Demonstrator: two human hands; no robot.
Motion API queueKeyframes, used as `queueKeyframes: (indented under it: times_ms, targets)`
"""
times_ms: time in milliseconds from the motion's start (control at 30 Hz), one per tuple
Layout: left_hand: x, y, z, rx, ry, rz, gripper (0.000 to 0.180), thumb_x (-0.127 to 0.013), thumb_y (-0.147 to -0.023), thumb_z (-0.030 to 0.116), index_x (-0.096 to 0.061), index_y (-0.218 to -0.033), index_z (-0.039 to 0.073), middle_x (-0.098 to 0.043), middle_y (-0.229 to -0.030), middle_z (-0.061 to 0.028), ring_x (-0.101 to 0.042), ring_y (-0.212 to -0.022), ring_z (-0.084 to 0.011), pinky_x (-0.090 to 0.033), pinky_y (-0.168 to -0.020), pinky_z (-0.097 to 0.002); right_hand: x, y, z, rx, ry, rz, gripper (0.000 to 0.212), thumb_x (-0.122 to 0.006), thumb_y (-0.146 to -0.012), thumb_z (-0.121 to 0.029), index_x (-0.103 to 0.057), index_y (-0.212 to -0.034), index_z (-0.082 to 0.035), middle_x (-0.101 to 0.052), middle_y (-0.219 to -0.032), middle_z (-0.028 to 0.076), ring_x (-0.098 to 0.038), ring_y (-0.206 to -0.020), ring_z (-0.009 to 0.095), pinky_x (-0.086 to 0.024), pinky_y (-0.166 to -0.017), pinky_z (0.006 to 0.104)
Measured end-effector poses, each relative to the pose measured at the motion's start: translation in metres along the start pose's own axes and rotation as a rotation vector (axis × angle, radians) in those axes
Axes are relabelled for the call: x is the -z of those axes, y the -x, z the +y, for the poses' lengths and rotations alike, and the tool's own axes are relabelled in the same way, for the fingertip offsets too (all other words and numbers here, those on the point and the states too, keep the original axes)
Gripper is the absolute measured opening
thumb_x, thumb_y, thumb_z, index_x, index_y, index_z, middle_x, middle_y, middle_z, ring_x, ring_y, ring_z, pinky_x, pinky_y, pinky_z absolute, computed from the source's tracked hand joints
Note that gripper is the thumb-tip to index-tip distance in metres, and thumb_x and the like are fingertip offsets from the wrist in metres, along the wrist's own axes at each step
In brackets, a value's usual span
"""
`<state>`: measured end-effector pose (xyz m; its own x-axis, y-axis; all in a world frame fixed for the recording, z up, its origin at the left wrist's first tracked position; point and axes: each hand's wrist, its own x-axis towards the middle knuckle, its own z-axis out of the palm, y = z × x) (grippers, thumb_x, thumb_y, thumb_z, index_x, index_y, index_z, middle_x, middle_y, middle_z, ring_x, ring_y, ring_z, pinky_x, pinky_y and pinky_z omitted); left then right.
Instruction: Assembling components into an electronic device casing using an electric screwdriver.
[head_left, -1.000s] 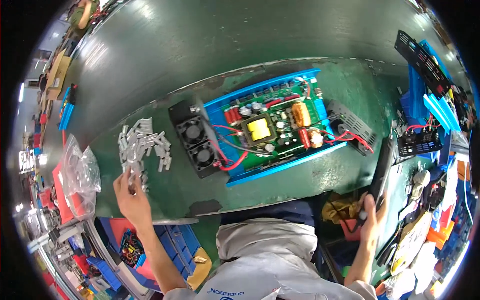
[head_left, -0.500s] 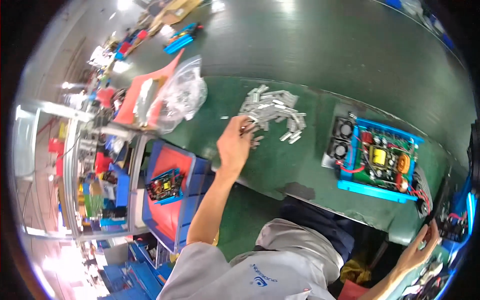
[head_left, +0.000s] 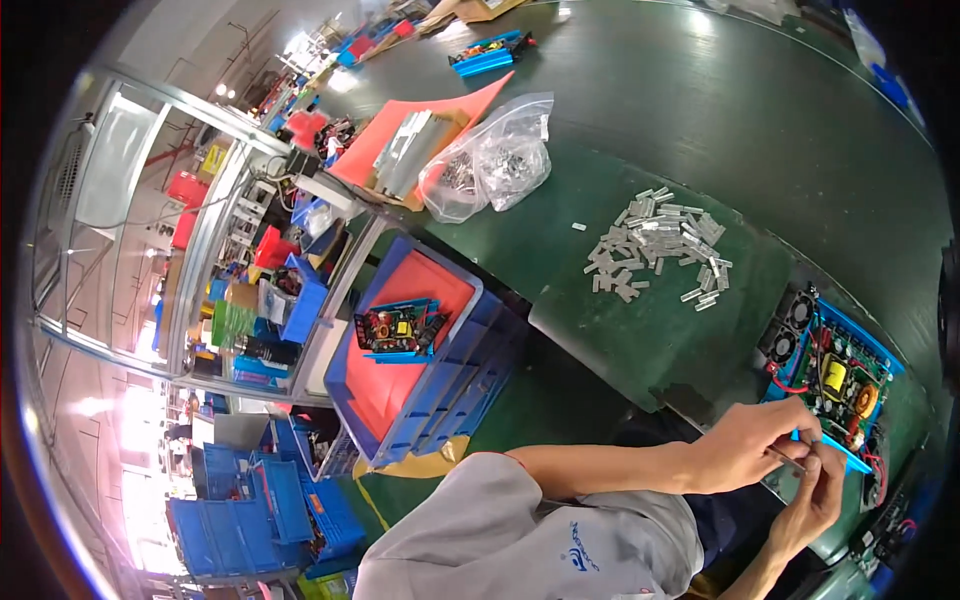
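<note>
My left hand (head_left: 750, 448) and my right hand (head_left: 815, 500) meet at the right, in front of a bright blue open housing (head_left: 845, 462) with a circuit board (head_left: 848, 362) in it. Both have their fingers closed in a pinch. Between the fingertips a small thin metal strip (head_left: 786, 458) shows in part; fingers hide the remainder. A yellow transformer and a copper-coloured coil stand on the board. Two black fans (head_left: 790, 325) sit at the housing's left end. Further left on the bench lies a loose pile of short silver metal pieces (head_left: 665, 235).
Clear plastic bags of small parts (head_left: 510, 160) lie beside a pink sheet (head_left: 400, 120) at the bench's left. Below them, stacked blue crates (head_left: 470, 350) carry another blue unit (head_left: 400, 330). One more unit (head_left: 490, 55) rests on the far bench. Dark parts crowd the right edge.
My left hand has left the metal pile and moved right, meeting my right hand before the blue housing. The whole view has turned, with the bench things shifted rightward.
</note>
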<state>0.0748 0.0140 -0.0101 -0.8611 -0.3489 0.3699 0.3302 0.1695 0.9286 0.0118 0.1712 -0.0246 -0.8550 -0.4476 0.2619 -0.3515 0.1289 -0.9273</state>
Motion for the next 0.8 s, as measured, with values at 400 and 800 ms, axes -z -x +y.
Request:
queueKeyframes:
  times_ms: [400,800]
  targets:
    - [0.009,-0.002,-0.021,0.013,-0.326,-0.222,0.018,-0.053,-0.104,0.017,-0.063,-0.106,0.002,-0.061,-0.091,-0.0117,-0.062,-0.080,-0.0258,-0.052,-0.066,-0.0376,0.025,0.027,0.030,-0.392,-0.020,0.100,0.028,-0.066,-0.098,-0.011,-0.065,-0.124,0.000,-0.069,-0.102,0.004,-0.066,-0.084,0.011,-0.049,-0.070,0.0226]
    - [0.012,-0.013,-0.008,0.614,0.327,-0.200,0.021,-0.060,-0.100,0.004,-0.054,-0.118,-0.006,-0.068,-0.113,-0.0176,-0.069,-0.102,-0.0225,-0.058,-0.091,-0.0348,0.021,0.021,0.012,-0.334,-0.164,0.081,0.013,-0.063,-0.097,0.000,-0.069,-0.109,0.001,-0.065,-0.095,0.005,-0.066,-0.083,0.010,-0.048,-0.064,0.0211]
